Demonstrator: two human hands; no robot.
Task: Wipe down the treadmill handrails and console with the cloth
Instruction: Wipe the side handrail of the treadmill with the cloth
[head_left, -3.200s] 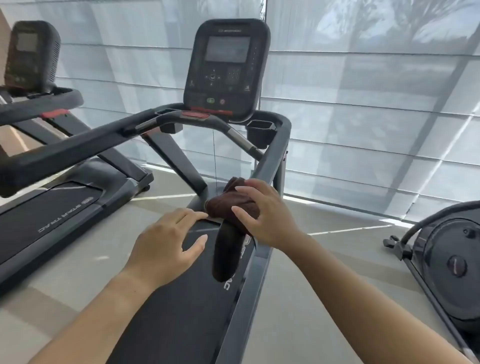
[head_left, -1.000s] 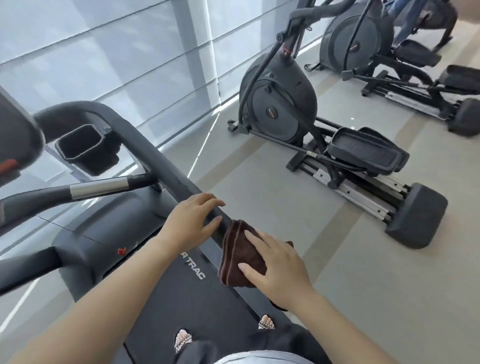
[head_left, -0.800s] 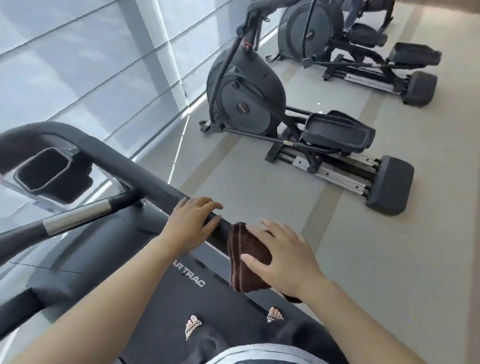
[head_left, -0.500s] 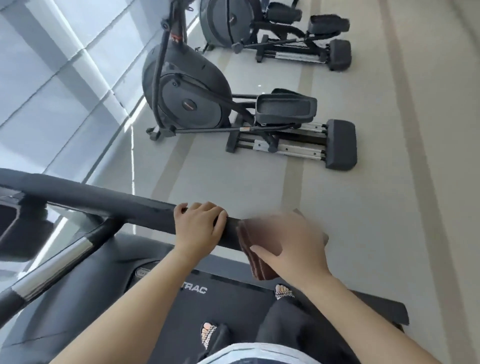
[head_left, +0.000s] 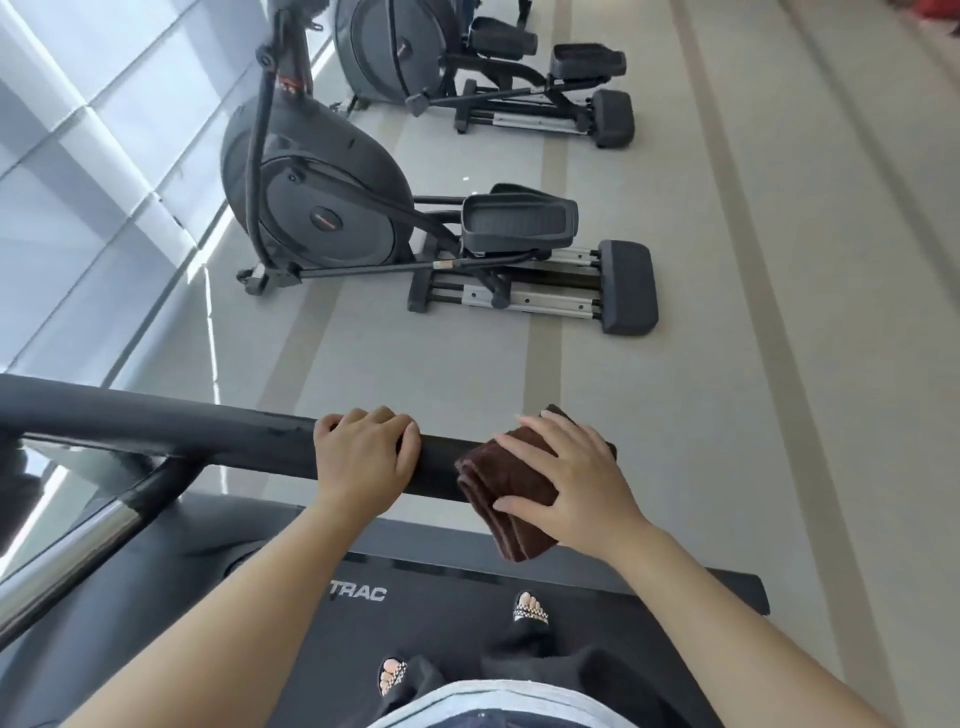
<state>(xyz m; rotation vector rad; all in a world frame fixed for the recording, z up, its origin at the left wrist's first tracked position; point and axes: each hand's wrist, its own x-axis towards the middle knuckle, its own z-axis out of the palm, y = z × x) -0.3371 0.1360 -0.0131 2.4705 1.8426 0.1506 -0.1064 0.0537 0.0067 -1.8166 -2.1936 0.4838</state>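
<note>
The treadmill's black right handrail (head_left: 218, 439) runs across the view from the left edge to its end near the middle right. My left hand (head_left: 366, 454) is curled over the rail, gripping it. A folded dark brown cloth (head_left: 506, 499) is draped over the rail's end, just right of that hand. My right hand (head_left: 569, 478) lies on top of the cloth, fingers spread, thumb under its near side, pressing it onto the rail. The console is out of view. A silver-and-black inner grip bar (head_left: 78, 540) slants at the lower left.
I stand on the treadmill belt (head_left: 441, 597), my feet in sandals (head_left: 530, 608) visible below. Beyond the rail, an elliptical trainer (head_left: 337, 208) stands on the grey floor, a second one (head_left: 467, 57) behind it. A blind-covered window wall (head_left: 67, 171) runs along the left.
The view has swung from the console to the right and down over the right rail. My right hand slid the cloth along the rail toward its end; my left hand closed around the rail.
</note>
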